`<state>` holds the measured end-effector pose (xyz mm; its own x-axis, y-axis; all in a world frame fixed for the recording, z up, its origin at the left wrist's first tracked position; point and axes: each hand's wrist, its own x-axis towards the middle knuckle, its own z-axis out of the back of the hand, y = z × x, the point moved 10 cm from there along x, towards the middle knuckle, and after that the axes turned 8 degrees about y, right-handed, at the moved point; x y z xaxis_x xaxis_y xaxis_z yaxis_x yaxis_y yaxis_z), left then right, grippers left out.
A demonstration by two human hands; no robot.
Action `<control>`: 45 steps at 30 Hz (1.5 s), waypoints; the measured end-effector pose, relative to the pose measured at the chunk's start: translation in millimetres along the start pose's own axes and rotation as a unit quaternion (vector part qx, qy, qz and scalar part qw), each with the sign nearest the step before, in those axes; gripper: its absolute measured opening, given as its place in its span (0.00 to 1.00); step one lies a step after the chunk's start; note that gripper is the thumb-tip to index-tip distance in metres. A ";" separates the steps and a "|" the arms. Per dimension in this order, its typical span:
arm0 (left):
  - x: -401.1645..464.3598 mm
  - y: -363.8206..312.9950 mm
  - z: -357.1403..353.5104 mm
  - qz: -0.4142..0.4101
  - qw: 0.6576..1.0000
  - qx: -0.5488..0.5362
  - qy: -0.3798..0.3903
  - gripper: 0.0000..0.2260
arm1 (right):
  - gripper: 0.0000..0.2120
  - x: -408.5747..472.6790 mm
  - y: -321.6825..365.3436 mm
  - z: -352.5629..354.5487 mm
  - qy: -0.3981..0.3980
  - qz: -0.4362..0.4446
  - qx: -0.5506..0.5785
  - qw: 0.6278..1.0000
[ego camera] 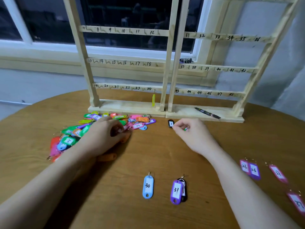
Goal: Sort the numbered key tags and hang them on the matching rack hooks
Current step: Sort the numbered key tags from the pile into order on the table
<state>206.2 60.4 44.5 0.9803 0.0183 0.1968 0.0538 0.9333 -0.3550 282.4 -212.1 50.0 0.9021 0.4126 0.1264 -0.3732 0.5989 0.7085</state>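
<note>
Curling over the pile of coloured tags [92,128] at ten o'clock, the left hand [105,134] pinches a pink one; the right hand [189,131] pinches something small and green beside a black tag [171,123] marked 1. Nearer on the tabletop [148,154] lie tags reading 30 [148,186] and 31 [176,191]; the racks [165,70] at twelve o'clock carry hook numbers up to 48.

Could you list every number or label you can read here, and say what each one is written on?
"30": blue tag.
"31": purple tag.
"1": black tag by the right hand.
"8" to "24", with gaps: rails of the left rack.
"31" to "47": rails of the right rack.
"26": purple tag at right.
Blurred: tags in the pile under the left hand, pink tags, marker pen.
</note>
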 end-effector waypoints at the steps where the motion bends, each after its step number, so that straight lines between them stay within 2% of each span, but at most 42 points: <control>1: -2.5 2.3 0.9 -0.005 1.000 -0.003 -0.015 0.11 | 0.06 2.1 7.1 -12.2 0.030 0.007 -0.013 0.999; 5: -3.1 5.5 2.2 -0.011 0.999 -0.007 -0.046 0.09 | 0.05 15.0 30.7 -50.7 0.115 0.017 -0.068 0.991; 9: -0.9 2.6 4.1 -0.018 0.997 0.038 -0.057 0.08 | 0.06 35.8 49.9 -66.0 0.112 0.018 -0.098 0.989; 13: -0.7 7.4 9.4 -0.008 0.995 0.072 -0.071 0.08 | 0.14 53.9 72.1 -86.0 0.117 0.048 -0.204 0.971; 17: -5.8 9.9 16.3 -0.004 0.995 0.056 -0.083 0.09 | 0.13 63.5 77.1 -98.1 0.107 0.063 -0.257 0.958; 22: -8.8 9.1 24.0 0.019 0.995 -0.028 -0.095 0.07 | 0.05 65.3 73.4 -94.9 0.084 0.055 -0.208 0.973; 28: -12.5 14.0 27.5 0.053 0.989 -0.090 -0.108 0.05 | 0.05 65.3 62.2 -87.9 0.082 0.041 -0.159 0.983; 31: -12.8 16.3 29.4 0.045 0.977 -0.167 -0.123 0.04 | 0.06 63.7 59.9 -83.1 0.067 0.041 -0.156 0.985; 36: -14.9 7.2 28.6 0.015 0.960 -0.259 -0.103 0.05 | 0.04 63.0 54.4 -88.7 0.086 0.026 -0.183 0.979; 41: -13.4 10.7 17.4 0.036 0.940 -0.332 -0.068 0.05 | 0.03 57.0 55.8 -85.6 0.081 0.033 -0.177 0.980; 45: -12.6 14.0 13.4 0.044 0.920 -0.386 -0.049 0.11 | 0.06 46.4 59.7 -70.0 0.043 0.056 -0.152 0.986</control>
<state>192.0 78.0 49.3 0.9677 0.1482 0.2040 0.1313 0.3946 -0.9094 286.9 -109.2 49.6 0.8342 0.5374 0.1233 -0.5296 0.7188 0.4505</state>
